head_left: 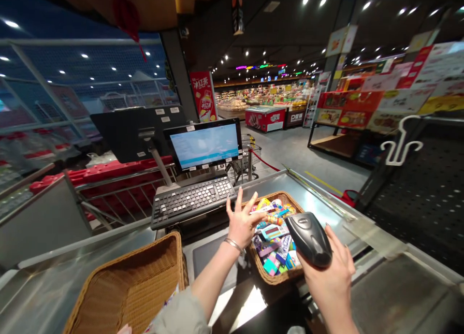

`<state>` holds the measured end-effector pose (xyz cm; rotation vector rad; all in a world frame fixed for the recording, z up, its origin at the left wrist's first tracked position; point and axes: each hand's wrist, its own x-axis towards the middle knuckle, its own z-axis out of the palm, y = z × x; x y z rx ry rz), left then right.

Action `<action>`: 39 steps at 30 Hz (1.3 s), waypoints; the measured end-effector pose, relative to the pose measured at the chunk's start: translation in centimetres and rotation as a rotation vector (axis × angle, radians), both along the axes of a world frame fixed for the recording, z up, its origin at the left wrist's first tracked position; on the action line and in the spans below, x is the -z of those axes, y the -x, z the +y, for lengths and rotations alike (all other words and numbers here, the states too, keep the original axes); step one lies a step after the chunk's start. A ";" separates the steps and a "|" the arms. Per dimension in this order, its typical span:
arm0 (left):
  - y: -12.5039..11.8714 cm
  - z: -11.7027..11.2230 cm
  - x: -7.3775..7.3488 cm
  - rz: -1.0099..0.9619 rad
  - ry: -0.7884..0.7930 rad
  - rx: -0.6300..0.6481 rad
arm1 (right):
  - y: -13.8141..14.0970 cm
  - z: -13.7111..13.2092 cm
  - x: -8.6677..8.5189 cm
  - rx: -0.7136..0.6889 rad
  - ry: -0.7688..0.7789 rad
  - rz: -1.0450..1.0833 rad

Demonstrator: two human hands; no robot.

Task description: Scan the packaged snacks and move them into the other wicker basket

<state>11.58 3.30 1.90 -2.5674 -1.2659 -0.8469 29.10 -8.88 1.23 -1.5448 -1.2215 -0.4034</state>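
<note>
My right hand (331, 271) grips a black handheld barcode scanner (309, 238), its head raised above the right side of a wicker basket (275, 277) filled with several small colourful packets (274, 235). My left hand (242, 221) hovers over the basket's left edge with its fingers spread and nothing in it; a thin bracelet circles the wrist. Behind the left hand sits a grey keyboard (192, 199) under a lit till screen (205, 144).
A second, larger wicker basket (134, 281) stands at the near left on the steel checkout counter (391, 285). A black panel (125, 131) on a pole rises behind the keyboard. Red shopping baskets, a railing and shop shelves lie beyond.
</note>
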 end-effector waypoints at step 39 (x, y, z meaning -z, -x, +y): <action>25.3 -13.4 5.3 0.026 0.346 -0.761 | 15.4 3.0 3.8 -0.683 0.372 -0.113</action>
